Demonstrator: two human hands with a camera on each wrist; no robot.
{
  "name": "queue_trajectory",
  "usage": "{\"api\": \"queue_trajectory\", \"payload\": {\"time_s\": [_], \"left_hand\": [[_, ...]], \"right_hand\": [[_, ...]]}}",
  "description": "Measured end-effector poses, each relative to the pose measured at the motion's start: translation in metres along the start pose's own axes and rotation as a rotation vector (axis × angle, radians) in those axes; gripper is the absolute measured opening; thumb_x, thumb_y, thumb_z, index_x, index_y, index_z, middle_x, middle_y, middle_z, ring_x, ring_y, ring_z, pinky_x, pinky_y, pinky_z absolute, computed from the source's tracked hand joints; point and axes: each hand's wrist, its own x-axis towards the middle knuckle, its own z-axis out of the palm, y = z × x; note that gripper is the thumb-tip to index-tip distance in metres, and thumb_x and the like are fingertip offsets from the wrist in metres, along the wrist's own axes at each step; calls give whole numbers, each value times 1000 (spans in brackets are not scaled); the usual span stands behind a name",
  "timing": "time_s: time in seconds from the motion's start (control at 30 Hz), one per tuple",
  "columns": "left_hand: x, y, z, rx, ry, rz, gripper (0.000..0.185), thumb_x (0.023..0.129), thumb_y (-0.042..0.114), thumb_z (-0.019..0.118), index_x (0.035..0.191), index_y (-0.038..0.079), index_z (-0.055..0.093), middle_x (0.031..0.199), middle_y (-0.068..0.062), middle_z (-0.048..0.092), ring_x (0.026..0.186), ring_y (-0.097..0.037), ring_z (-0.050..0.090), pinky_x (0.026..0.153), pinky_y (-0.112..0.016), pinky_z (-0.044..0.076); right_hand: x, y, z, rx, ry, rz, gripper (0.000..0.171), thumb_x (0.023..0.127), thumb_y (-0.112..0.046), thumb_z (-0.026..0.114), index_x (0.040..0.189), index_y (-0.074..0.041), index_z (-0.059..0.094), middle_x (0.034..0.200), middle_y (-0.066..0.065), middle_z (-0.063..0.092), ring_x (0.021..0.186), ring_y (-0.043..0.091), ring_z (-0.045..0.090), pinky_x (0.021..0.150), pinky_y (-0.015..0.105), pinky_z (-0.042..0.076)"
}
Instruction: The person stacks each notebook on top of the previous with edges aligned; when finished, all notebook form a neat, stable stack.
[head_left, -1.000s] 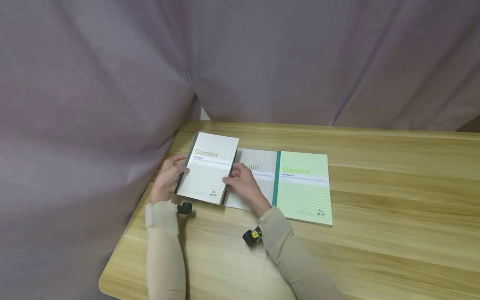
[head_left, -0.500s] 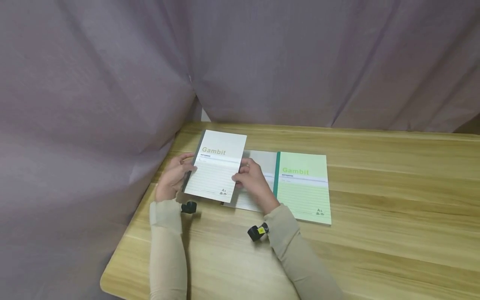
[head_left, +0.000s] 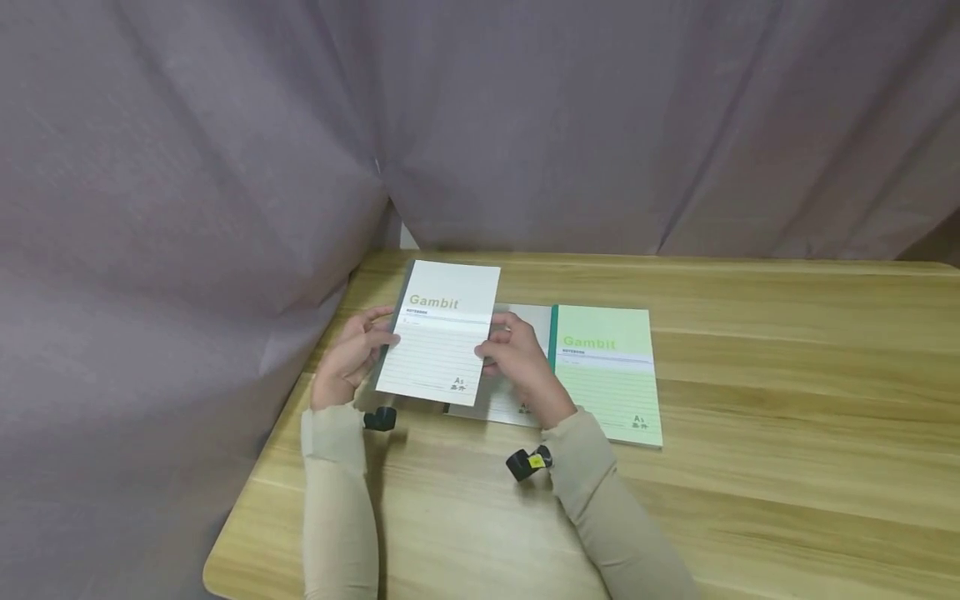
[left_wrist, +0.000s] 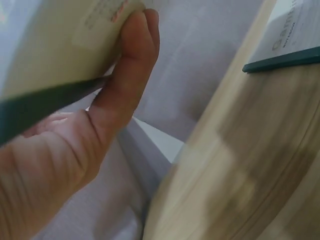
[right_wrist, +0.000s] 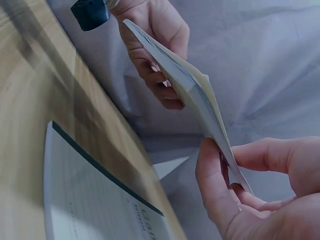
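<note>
A white-covered notebook (head_left: 442, 333) with a dark spine and "Gambit" on its front is held up above the table between both hands. My left hand (head_left: 352, 354) pinches its spine side, thumb on the cover and fingers behind. On the opposite edge my right hand (head_left: 521, 358) pinches the pages between thumb and fingers, as the right wrist view shows. Beneath and to the right lies a second pale notebook (head_left: 506, 410), partly covered by the raised one and the right hand. Beside that one, a green notebook (head_left: 607, 375) with a green spine lies flat.
The wooden table (head_left: 787, 400) has its rounded left front corner near the left forearm. A grey-purple curtain (head_left: 525, 125) hangs behind the table and along its left side. Each wrist wears a small black camera, one of them (head_left: 528, 463) close over the tabletop.
Both hands have raised the white notebook and carried it a little to the right. More of it now overlaps the pale notebook; the green one stays in place.
</note>
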Motion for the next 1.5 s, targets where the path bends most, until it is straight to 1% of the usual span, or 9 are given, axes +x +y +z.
{"api": "queue_trajectory", "payload": {"time_s": [0.23, 0.43, 0.53, 0.7, 0.87, 1.07, 1.17, 1.33, 1.5], "left_hand": [[-1, 12, 9, 2, -17, 7, 62, 88, -17, 50, 146, -6, 31, 103, -6, 71, 65, -9, 63, 53, -17, 48], [0, 25, 14, -5, -16, 16, 63, 87, -18, 49, 146, -7, 29, 102, -7, 69, 70, -12, 67, 60, -21, 55], [-2, 26, 16, -24, -11, 13, 61, 87, -19, 49, 143, -6, 31, 101, -7, 70, 71, -11, 67, 58, -19, 54], [-2, 23, 21, -50, -19, 3, 59, 86, -19, 49, 141, -3, 35, 100, -7, 72, 72, -11, 67, 56, -17, 50], [2, 19, 31, -57, -28, -18, 60, 85, -17, 50, 141, -1, 35, 100, -8, 69, 70, -11, 65, 61, -20, 54], [2, 16, 43, -69, -43, -32, 61, 84, -17, 50, 141, -2, 34, 99, -8, 69, 65, -10, 65, 57, -20, 53], [1, 13, 47, -77, -52, -41, 62, 84, -17, 50, 142, -2, 32, 97, -7, 70, 62, -10, 64, 54, -18, 52], [1, 7, 58, -91, -70, -48, 63, 83, -19, 49, 142, -4, 30, 98, -10, 69, 67, -13, 67, 58, -21, 55], [4, 3, 76, -100, -57, -45, 67, 81, -18, 51, 142, -4, 31, 103, -12, 67, 74, -16, 69, 64, -25, 58]], "right_hand": [[-2, -8, -10, -17, -7, -8, 50, 88, 5, 61, 137, 2, 50, 99, 17, 68, 77, 24, 69, 77, 43, 60], [-1, -20, -14, -35, -22, -51, 52, 88, 4, 59, 138, 4, 48, 101, 21, 69, 76, 26, 70, 75, 43, 60], [-2, -19, -15, -46, -25, -33, 53, 87, 3, 59, 139, 5, 48, 100, 19, 68, 77, 25, 69, 74, 40, 60], [-3, -15, -22, -89, -37, 3, 56, 86, 3, 58, 141, 5, 46, 104, 18, 67, 79, 25, 66, 74, 39, 58], [-7, -15, -32, -121, -28, 14, 56, 86, 2, 58, 141, 4, 46, 106, 20, 65, 80, 26, 65, 75, 40, 58], [-13, -18, -45, -144, -30, 19, 58, 86, 2, 58, 142, 6, 44, 101, 17, 64, 75, 22, 65, 76, 41, 58], [-16, -17, -50, -136, -42, 29, 61, 87, 3, 58, 145, 8, 40, 98, 15, 61, 72, 19, 62, 73, 38, 58], [-24, -14, -60, -123, -59, 39, 67, 88, 4, 58, 150, 9, 31, 97, 11, 54, 72, 18, 56, 70, 34, 57], [-30, -11, -74, -137, -39, 39, 67, 87, 5, 57, 149, 11, 32, 96, 13, 61, 74, 18, 61, 71, 36, 57]]}}
